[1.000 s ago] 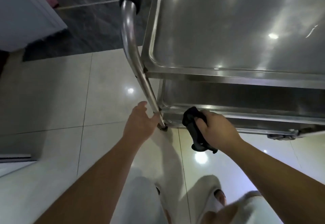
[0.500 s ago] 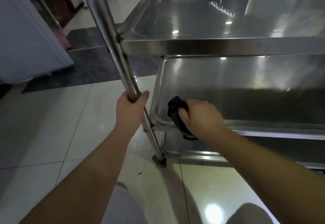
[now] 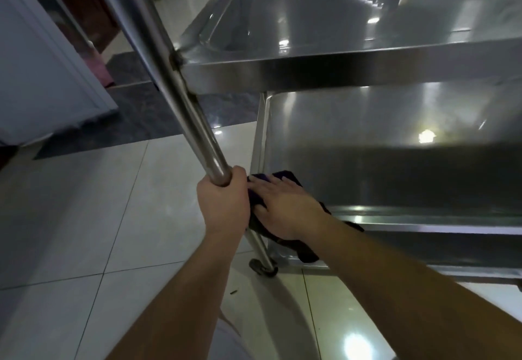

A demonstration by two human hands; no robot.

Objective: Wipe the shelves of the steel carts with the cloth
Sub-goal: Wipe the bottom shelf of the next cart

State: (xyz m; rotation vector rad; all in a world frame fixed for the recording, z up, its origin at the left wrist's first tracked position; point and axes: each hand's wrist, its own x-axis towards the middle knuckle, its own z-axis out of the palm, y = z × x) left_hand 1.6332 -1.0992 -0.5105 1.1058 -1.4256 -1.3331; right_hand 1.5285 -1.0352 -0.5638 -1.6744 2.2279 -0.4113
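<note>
A steel cart fills the right side, with a top shelf (image 3: 324, 23), a middle shelf (image 3: 367, 145) and the rim of a bottom shelf (image 3: 409, 263). My left hand (image 3: 223, 207) grips the cart's slanted steel post (image 3: 183, 99) low down. My right hand (image 3: 282, 207) lies flat with straight fingers on a dark purple cloth (image 3: 285, 175), pressing it onto the near left corner of the middle shelf. Part of the cloth hangs over the shelf's front rim, below my wrist.
A caster wheel (image 3: 261, 268) stands on the glossy white tile floor (image 3: 99, 218). A white door or panel (image 3: 42, 71) is at the left, beside a dark floor strip (image 3: 127, 122). My knees show at the bottom edge.
My right hand went from the bottom shelf rim up to the middle shelf and flattened out on the cloth. My left hand slid up the post and closed round it.
</note>
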